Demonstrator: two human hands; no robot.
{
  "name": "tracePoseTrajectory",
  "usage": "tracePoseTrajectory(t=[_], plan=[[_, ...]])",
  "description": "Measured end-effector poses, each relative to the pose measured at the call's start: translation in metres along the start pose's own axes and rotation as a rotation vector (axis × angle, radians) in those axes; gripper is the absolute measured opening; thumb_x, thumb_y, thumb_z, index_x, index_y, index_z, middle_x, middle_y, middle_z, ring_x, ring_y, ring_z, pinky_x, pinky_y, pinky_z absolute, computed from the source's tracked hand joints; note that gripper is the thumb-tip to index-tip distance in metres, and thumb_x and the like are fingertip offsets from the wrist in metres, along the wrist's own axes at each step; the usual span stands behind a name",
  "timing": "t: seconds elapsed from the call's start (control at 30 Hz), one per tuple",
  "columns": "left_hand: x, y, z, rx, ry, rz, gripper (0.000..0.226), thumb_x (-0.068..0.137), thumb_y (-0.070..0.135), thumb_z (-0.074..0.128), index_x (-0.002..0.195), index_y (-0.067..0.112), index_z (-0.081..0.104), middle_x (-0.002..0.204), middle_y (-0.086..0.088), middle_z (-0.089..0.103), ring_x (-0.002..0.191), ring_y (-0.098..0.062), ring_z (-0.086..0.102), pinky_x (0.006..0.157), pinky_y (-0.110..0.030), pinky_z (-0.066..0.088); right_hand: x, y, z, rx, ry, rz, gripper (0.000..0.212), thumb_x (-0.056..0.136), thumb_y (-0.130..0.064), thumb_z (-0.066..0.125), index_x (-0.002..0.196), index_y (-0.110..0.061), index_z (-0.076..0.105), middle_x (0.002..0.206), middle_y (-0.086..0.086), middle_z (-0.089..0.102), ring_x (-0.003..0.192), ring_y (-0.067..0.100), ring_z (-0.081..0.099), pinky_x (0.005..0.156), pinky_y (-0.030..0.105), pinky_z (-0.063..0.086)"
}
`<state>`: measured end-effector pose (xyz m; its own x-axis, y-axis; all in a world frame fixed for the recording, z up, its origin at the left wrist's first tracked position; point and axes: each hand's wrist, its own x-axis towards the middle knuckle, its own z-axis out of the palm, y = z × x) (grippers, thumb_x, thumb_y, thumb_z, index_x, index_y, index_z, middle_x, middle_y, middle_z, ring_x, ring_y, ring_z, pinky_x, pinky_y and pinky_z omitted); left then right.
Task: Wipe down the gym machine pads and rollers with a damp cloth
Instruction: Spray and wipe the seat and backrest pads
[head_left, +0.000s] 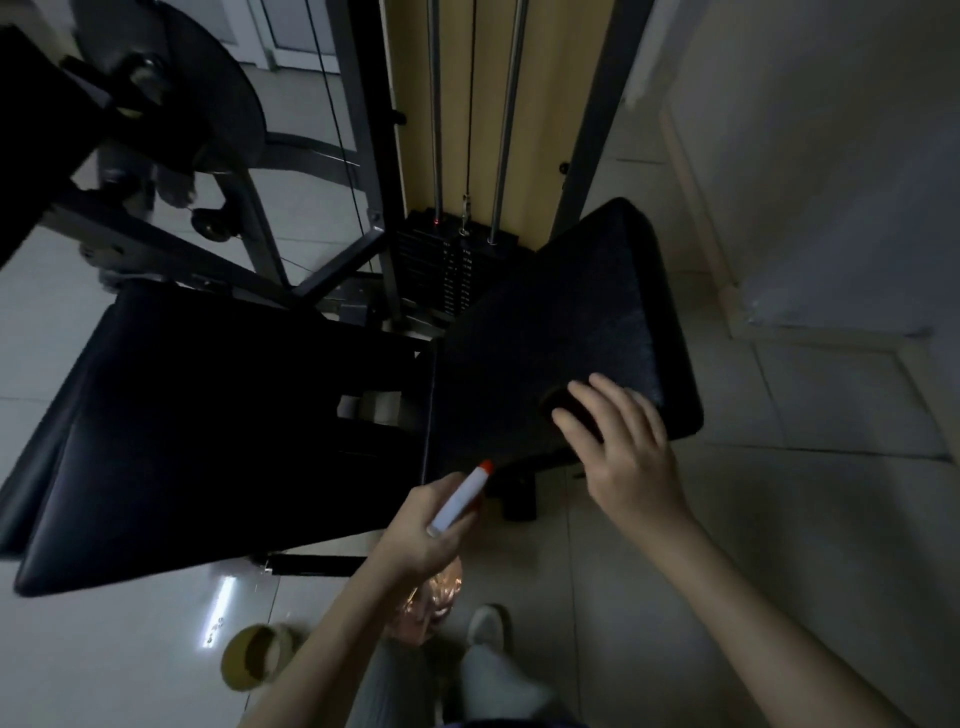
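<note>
Pads number two, both black: a big left pad (208, 415) and a right pad (571, 312). One dark cloth (563, 408) sits on the right pad's near end, with the right hand (628, 457) pressing it, fingers spread fairly flat. The left hand (421, 535) is wrapped around one white spray bottle (462, 493), orange tip up.

Most of the dark cloth (557, 404) is hidden under the fingers (582, 428) of the right hand (628, 457). Only a rounded edge shows, hard to tell from the equally dark pad (571, 312) beneath. The left hand (423, 530) covers the neck of the spray bottle (460, 501), whose copper-coloured body is blurred. A round tin (257, 657) on the floor (130, 649) is smeared. The other pad (208, 426) runs off the left edge, its surface lost in shadow.
</note>
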<state>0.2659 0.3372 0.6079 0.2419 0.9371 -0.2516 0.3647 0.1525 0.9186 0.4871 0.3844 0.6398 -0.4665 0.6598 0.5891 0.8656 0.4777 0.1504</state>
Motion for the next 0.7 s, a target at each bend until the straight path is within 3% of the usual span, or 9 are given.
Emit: tracePoseTrajectory(t=[0.17,0.23,0.3,0.37,0.47,0.7], plan=[[-0.007,0.012,0.031,0.005,0.009,0.119,0.012,0.08,0.02,0.055,0.085,0.009,0.056,0.07,0.007,0.052,0.06,-0.005,0.05,0.056,-0.021,0.039,0.016,0.045,-0.028,0.117,0.134,0.279,0.023,0.09,-0.003,0.052,0.109,-0.004,0.065,0.119,0.019,0.06,0.117,0.034,0.051,0.1,0.042,0.037],[-0.006,0.019,0.04,0.03,0.012,0.167,0.01,0.081,0.02,0.055,0.08,0.011,0.053,0.069,0.009,0.051,0.058,-0.006,0.049,0.055,-0.021,0.038,0.02,0.059,-0.028,0.331,0.07,0.443,0.029,0.091,-0.014,0.048,0.111,-0.001,0.064,0.12,0.017,0.058,0.116,0.03,0.051,0.103,0.03,0.037],[-0.006,0.025,0.049,0.064,0.007,0.214,0.012,0.081,0.027,0.054,0.079,0.015,0.052,0.07,0.006,0.052,0.059,-0.011,0.051,0.055,-0.025,0.041,0.023,0.065,-0.027,0.509,0.012,0.554,0.039,0.091,-0.024,0.041,0.114,0.0,0.061,0.122,0.016,0.057,0.115,0.024,0.051,0.1,0.01,0.031],[-0.009,0.03,0.058,0.07,0.012,0.238,0.017,0.082,0.033,0.053,0.082,0.015,0.052,0.074,0.0,0.054,0.063,-0.017,0.053,0.058,-0.035,0.047,0.024,0.065,-0.026,0.55,-0.017,0.583,0.04,0.091,-0.025,0.039,0.114,0.0,0.06,0.122,0.016,0.057,0.114,0.02,0.05,0.097,0.003,0.028],[-0.012,0.035,0.073,0.055,0.049,0.27,0.016,0.084,0.031,0.054,0.083,0.015,0.052,0.076,-0.002,0.054,0.065,-0.02,0.054,0.062,-0.048,0.047,0.025,0.062,-0.025,0.591,-0.019,0.601,0.042,0.091,-0.029,0.038,0.116,-0.003,0.059,0.123,0.012,0.055,0.116,0.019,0.05,0.094,0.003,0.028],[-0.026,0.056,0.108,0.007,0.227,0.304,0.01,0.085,0.032,0.053,0.082,0.024,0.049,0.076,0.006,0.051,0.066,-0.016,0.052,0.059,-0.041,0.044,0.021,0.069,-0.019,0.649,-0.016,0.535,0.039,0.092,-0.024,0.039,0.117,0.0,0.056,0.124,0.017,0.052,0.114,0.012,0.046,0.091,-0.004,0.024]])
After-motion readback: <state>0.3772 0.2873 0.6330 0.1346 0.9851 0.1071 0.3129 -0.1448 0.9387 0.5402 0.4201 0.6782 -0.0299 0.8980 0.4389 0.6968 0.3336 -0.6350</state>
